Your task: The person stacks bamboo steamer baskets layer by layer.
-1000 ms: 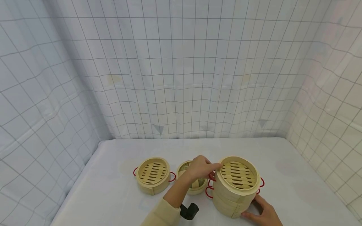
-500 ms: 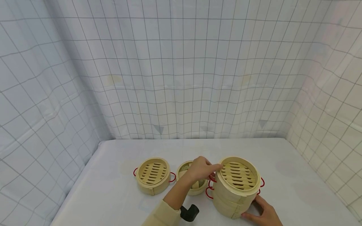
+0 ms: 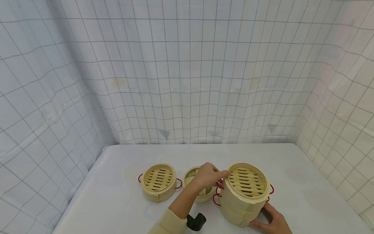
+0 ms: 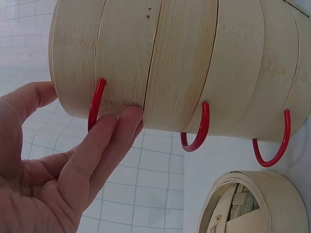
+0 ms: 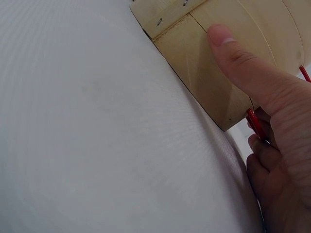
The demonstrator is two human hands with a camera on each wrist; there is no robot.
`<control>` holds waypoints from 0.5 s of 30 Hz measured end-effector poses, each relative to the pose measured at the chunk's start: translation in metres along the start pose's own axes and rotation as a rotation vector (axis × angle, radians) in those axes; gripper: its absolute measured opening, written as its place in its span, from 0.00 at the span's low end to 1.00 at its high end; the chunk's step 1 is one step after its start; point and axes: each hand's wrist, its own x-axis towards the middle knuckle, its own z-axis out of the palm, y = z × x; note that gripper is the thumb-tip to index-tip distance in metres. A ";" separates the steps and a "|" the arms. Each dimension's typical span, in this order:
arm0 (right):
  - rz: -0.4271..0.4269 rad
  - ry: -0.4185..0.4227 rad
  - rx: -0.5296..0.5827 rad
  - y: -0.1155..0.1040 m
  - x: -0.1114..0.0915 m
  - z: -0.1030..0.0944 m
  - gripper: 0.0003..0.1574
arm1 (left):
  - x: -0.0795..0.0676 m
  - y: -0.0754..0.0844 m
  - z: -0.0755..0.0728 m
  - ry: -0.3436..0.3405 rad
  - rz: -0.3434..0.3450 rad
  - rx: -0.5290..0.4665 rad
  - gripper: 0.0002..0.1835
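Note:
A stack of bamboo steamer baskets (image 3: pixel 236 208) with red side handles stands at the right of the table. My left hand (image 3: pixel 208 177) holds the top basket at its left side. Its thumb lies at the upper rim, and in the left wrist view the fingers (image 4: pixel 104 145) press the wall around a red handle (image 4: pixel 97 102). Low on the opposite side, my right hand (image 3: pixel 273 221) grips the bottom basket (image 5: pixel 204 73), with the thumb on its wall and the other fingers partly hidden behind, near a red handle (image 5: pixel 255 124). The top basket shows a slatted floor.
Left of the stack, partly behind my left forearm, sits a smaller-looking bamboo piece with woven strips (image 3: pixel 201 199). A single slatted steamer basket (image 3: pixel 157 197) with red handles stands further left. The table (image 3: pixel 117 195) is white, enclosed by grid-patterned curtains (image 3: pixel 187 81).

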 end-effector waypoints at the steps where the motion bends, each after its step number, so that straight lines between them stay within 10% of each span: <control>1: 0.001 -0.003 0.002 0.000 0.000 0.000 0.44 | 0.000 0.000 0.000 0.001 0.000 0.003 0.22; 15: -0.062 0.037 0.042 0.003 0.000 0.002 0.42 | 0.000 -0.002 0.001 0.002 -0.009 -0.066 0.21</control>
